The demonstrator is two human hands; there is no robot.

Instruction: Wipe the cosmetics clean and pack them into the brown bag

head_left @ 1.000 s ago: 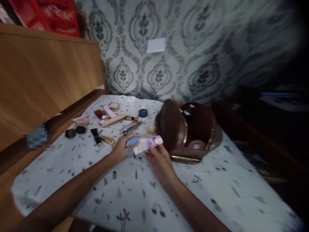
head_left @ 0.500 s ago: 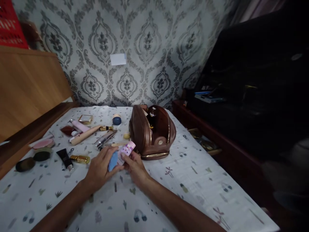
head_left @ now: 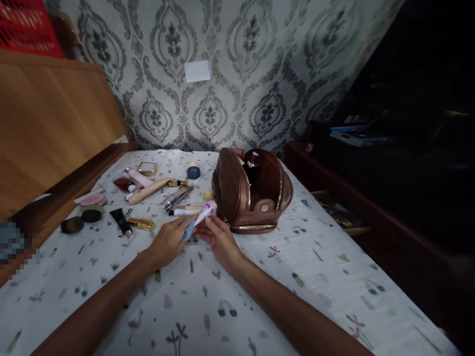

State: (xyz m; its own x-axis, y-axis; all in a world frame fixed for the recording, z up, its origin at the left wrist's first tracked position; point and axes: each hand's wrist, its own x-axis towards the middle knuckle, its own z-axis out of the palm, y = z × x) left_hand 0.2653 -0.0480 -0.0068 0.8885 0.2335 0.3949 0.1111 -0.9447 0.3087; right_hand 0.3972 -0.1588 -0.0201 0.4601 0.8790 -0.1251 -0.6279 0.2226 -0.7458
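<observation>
Both my hands meet in front of the bag over a small pink-and-white packet [head_left: 205, 212] with purple print, tilted up. My left hand [head_left: 170, 242] is closed on a light blue flat piece [head_left: 189, 230] at the packet's lower end; whether the two are joined I cannot tell. My right hand [head_left: 222, 242] has its thumb against the packet's right side, its other fingers curled beneath. Just behind stands a brown leather toiletry bag [head_left: 232, 198], unzipped, its dark inside partly showing.
Left of the bag lie several cosmetics: a gold bottle [head_left: 141, 224], a black tube [head_left: 120, 221], a beige tube [head_left: 148, 191], a blue-lidded jar [head_left: 193, 170] and a pink brush [head_left: 92, 199]. A wooden cabinet [head_left: 55, 104] borders the left; a dark red edge [head_left: 308, 158] runs along the right.
The packet has turned from facing me to nearly edge-on, and less of the blue piece shows. My view has shifted, so the bag and cosmetics sit further right and higher.
</observation>
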